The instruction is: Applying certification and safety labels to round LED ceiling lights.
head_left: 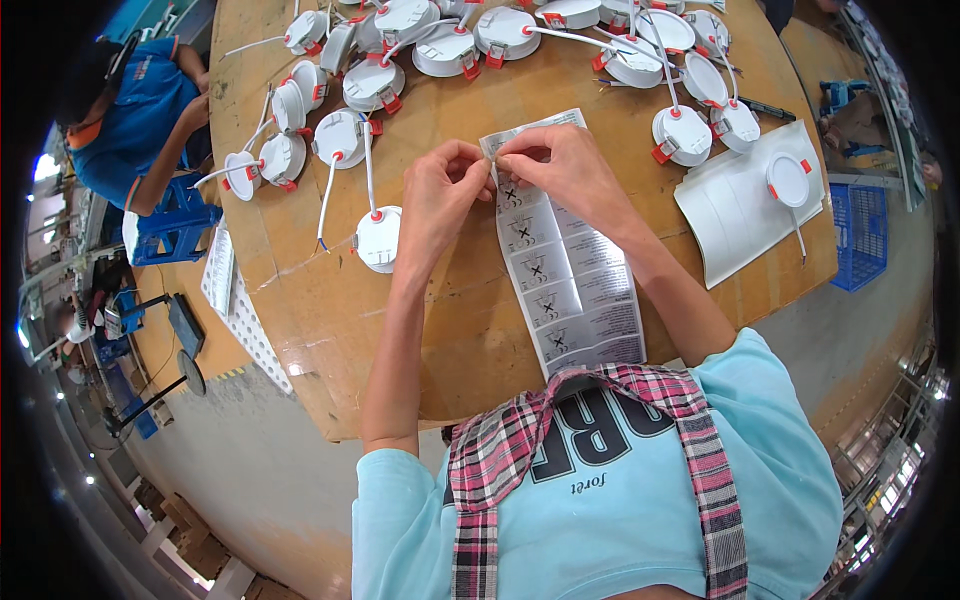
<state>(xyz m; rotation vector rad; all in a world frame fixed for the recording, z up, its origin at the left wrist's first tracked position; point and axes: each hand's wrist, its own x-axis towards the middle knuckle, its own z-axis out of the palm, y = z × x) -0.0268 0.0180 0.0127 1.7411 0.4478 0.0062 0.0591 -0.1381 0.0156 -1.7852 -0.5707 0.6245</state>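
Observation:
A long silvery strip of printed labels (575, 280) lies on the table in front of me, its near end close to my apron. At the strip's left edge, toward its far end, my left hand (443, 190) pinches with thumb and forefinger. My right hand (568, 172) reaches over the strip and pinches at the same spot, fingertips touching or nearly touching the left ones. Whether a single label is peeled up between them is hidden by the fingers. Left of my left wrist rests a round white downlight (379, 240) with a white cable and a red clip.
Many more white downlights (445, 50) with cables crowd the table's far side. At right, one downlight (788, 180) sits on a white sheet (735, 225), with a pen (768, 110) beyond. A blue crate (858, 235) stands off the right edge. Another person (140, 110) sits at far left.

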